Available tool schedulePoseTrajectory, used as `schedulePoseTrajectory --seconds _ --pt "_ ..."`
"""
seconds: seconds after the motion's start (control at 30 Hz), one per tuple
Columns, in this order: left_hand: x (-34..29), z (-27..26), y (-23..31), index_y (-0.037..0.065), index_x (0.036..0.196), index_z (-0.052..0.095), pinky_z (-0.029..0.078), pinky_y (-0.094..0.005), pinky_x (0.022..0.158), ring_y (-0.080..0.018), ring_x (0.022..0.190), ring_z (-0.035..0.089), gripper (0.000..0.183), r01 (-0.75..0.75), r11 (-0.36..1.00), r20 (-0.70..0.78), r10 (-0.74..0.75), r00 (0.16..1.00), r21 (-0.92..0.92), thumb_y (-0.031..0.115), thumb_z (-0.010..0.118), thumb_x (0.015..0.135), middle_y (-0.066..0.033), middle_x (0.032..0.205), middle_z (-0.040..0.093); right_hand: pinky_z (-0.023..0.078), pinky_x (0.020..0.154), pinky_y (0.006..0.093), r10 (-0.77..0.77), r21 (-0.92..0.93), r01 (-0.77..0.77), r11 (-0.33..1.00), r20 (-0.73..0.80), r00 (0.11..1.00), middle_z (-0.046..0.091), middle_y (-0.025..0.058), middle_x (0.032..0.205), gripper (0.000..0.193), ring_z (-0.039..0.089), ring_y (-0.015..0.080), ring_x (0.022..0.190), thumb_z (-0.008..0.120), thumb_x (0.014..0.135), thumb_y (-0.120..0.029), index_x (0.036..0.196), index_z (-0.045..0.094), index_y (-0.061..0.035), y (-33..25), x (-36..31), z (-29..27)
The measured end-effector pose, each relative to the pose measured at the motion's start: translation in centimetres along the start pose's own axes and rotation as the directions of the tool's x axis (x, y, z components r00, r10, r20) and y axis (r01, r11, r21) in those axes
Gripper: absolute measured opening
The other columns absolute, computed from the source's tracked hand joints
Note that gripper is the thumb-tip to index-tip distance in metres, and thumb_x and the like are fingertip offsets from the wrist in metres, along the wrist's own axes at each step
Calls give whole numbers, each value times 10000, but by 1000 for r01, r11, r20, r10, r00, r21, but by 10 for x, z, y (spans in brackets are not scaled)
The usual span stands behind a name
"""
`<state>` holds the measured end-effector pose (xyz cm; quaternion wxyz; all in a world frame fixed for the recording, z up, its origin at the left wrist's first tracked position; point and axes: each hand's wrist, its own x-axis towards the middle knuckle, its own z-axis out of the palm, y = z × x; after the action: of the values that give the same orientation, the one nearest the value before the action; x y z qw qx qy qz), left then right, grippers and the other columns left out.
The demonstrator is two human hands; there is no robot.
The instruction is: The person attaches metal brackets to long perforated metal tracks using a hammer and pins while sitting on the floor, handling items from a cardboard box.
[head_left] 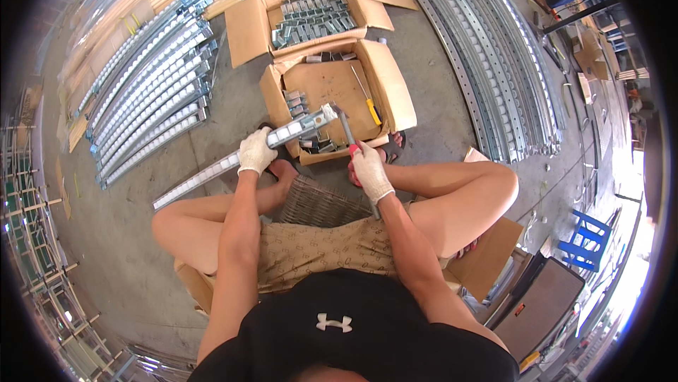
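My left hand (256,152), in a white knit glove, is closed around a metal roller track (205,176) lined with white rollers. The track slants up from my left knee, and its far end, with a metal bracket (318,120) on it, reaches over an open cardboard box (397,92). My right hand (371,171), also gloved, grips a hammer (345,128) by its red and dark handle. The hammer's head is close to the track's far end; whether they touch I cannot tell. Inside the box lie a yellow-handled screwdriver (372,108) and several metal brackets (295,102).
Behind stands another open carton (265,29) full of metal brackets (314,18). Several roller tracks (152,96) lie on the floor at left, and a stack of metal rails (487,64) at right. A woven seat (321,202) is between my legs. A blue plastic crate (585,241) sits at right.
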<state>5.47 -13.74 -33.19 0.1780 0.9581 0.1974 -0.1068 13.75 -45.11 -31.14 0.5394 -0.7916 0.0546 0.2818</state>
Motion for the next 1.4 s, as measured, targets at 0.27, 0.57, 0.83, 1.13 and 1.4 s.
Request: schedulePoseTrajectory --seconds 0.27,0.57,0.83,1.13,1.4 --pt "9 -12 21 116 1221 665 541 -473 954 -370 1099 687 491 -74 997 -71 72 995 -31 194 769 747 -160 1145 730 505 963 449 -387 -729 184 659 -119 914 679 286 1136 358 661 313 1066 582 1005 -246 1262 630 -3 46 26 11" --pt "17 -20 33 123 1194 686 554 -471 930 -369 1070 699 446 -105 994 -54 105 993 -8 228 769 768 -172 1128 739 375 1178 431 -353 -795 -60 603 -334 874 573 300 1425 392 516 399 1370 485 1035 -213 1355 586 -10 24 35 5" --pt "16 -18 18 113 1150 688 557 -488 902 -379 1039 705 393 -141 989 -61 138 989 -45 254 760 790 -178 1076 744 511 945 549 -165 -286 174 942 56 985 694 345 1047 340 665 485 1086 524 1024 -239 1221 603 27 -18 20 -40" --pt "17 -27 40 113 1108 683 560 -485 892 -374 1028 709 375 -187 982 -57 186 981 -25 242 785 771 -158 1056 744 537 905 526 -428 -667 297 683 -36 903 695 340 1032 307 668 518 1001 521 1028 -236 1148 644 18 2 8 -34" --pt "19 -33 52 105 1164 693 557 -484 910 -386 1037 705 413 -213 977 -21 212 977 -13 199 748 765 -184 1080 747 500 954 543 -220 -590 146 794 -55 974 681 355 930 320 678 519 967 564 1011 -281 1099 619 22 49 20 -7"
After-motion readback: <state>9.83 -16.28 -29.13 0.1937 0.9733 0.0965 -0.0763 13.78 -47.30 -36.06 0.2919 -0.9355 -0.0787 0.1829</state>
